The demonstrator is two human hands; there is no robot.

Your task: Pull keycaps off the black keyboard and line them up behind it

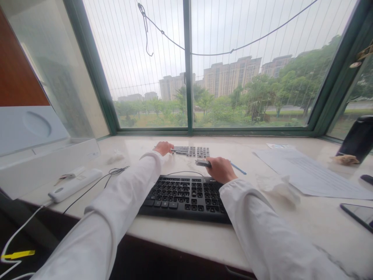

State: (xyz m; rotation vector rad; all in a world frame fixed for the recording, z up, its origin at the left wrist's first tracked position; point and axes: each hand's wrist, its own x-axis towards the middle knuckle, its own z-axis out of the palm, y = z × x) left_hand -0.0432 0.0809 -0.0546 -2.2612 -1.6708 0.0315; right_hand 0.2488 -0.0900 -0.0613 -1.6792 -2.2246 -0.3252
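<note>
A black keyboard (171, 213) lies near the table's front edge, most of its keycaps off and the sockets showing. Beyond it, loose keycaps (192, 151) are laid out in rows. My left hand (163, 148) is at the left end of these rows, fingers curled together; whatever they may pinch is too small to make out. Above the keyboard's upper right edge, my right hand (220, 169) is closed around a short grey tool (202, 162) that points left; its exact kind is unclear. A thin blue stick (238, 167) lies just beyond that hand.
On the left are a white power strip (75, 185), a black cable (108, 175) and a long white box (43, 165). Printed paper (309, 171), crumpled tissue (281, 189), a phone (358, 214) and a dark upright container (357, 140) occupy the right. A window stands behind.
</note>
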